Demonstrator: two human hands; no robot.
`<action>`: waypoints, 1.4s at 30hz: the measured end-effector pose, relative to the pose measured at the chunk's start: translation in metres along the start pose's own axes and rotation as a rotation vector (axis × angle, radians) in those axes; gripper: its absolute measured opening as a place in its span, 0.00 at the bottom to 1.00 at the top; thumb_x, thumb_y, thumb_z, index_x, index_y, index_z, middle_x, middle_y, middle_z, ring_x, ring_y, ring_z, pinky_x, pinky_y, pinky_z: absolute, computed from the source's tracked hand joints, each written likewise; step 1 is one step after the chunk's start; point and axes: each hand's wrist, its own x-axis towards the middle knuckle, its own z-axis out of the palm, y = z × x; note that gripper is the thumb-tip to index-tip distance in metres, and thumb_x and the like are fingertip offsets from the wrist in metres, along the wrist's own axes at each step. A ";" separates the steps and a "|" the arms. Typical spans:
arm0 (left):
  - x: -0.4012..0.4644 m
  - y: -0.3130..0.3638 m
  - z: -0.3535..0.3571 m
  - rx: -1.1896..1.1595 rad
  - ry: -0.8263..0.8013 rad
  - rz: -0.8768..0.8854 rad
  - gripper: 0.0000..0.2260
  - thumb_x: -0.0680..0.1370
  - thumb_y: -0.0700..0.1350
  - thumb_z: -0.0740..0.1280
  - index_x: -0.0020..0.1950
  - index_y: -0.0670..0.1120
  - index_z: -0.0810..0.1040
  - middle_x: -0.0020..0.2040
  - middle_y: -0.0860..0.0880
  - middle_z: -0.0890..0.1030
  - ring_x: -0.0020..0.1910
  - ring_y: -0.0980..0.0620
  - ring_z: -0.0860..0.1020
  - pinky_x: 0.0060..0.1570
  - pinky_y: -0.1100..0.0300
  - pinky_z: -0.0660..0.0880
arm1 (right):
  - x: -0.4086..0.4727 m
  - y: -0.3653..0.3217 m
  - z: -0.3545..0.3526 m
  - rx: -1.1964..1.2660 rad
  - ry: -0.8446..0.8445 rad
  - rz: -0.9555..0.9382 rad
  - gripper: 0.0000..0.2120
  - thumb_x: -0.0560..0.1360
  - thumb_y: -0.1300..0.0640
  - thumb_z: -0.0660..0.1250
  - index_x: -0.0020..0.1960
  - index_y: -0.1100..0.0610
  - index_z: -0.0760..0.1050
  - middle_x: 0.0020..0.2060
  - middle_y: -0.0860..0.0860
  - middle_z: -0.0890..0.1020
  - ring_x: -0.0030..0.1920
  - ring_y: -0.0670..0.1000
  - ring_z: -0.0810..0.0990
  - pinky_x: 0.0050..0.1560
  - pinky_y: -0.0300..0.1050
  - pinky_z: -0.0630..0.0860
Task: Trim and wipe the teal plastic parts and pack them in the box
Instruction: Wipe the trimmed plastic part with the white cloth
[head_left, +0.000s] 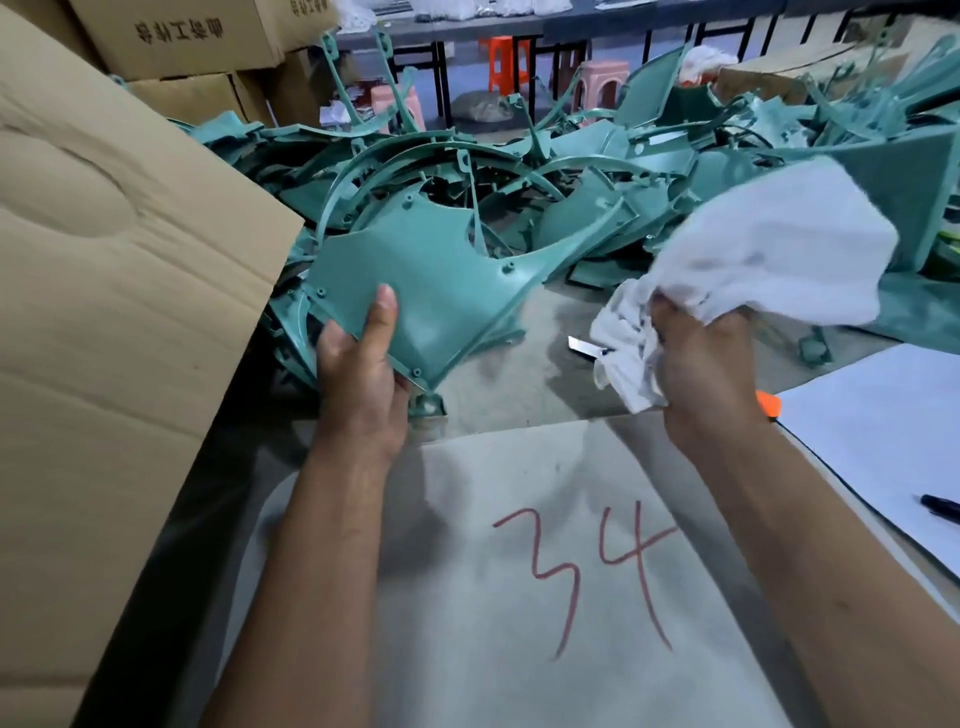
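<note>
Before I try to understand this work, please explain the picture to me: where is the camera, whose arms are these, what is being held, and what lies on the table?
There is no machine here. The one picture comes from a camera worn on a person's head, looking forward and down, so the two bare arms are that person's own.

The left hand grips a flat teal plastic part by its lower corner, thumb on top. The right hand holds a bunched white cloth, lifted to the right of the part and not touching it.

Behind them a pile of teal parts covers the table. A small blade lies on the table under the cloth. Nearest the person is a sheet marked 34 in red. An open cardboard box flap stands at the left; white paper and a black pen lie at the right.
</note>
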 end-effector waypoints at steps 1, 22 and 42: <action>-0.001 0.000 0.002 -0.035 -0.005 -0.017 0.16 0.83 0.43 0.65 0.71 0.44 0.74 0.67 0.43 0.81 0.64 0.43 0.81 0.60 0.42 0.80 | -0.004 0.003 0.004 -0.016 -0.018 -0.047 0.10 0.79 0.71 0.60 0.47 0.60 0.76 0.33 0.53 0.72 0.30 0.48 0.73 0.31 0.46 0.76; -0.018 -0.025 0.019 0.062 -0.105 -0.054 0.15 0.83 0.38 0.65 0.70 0.42 0.74 0.68 0.42 0.80 0.68 0.41 0.77 0.69 0.37 0.72 | -0.028 -0.003 0.032 0.452 -0.110 0.256 0.18 0.82 0.52 0.68 0.67 0.62 0.78 0.60 0.59 0.85 0.59 0.59 0.85 0.59 0.55 0.82; -0.019 0.008 -0.022 0.090 -0.177 -0.068 0.15 0.78 0.44 0.70 0.65 0.49 0.76 0.61 0.48 0.84 0.61 0.46 0.82 0.57 0.43 0.81 | 0.018 -0.010 -0.013 0.557 0.262 0.211 0.22 0.78 0.65 0.72 0.71 0.68 0.73 0.60 0.62 0.84 0.49 0.56 0.86 0.36 0.45 0.83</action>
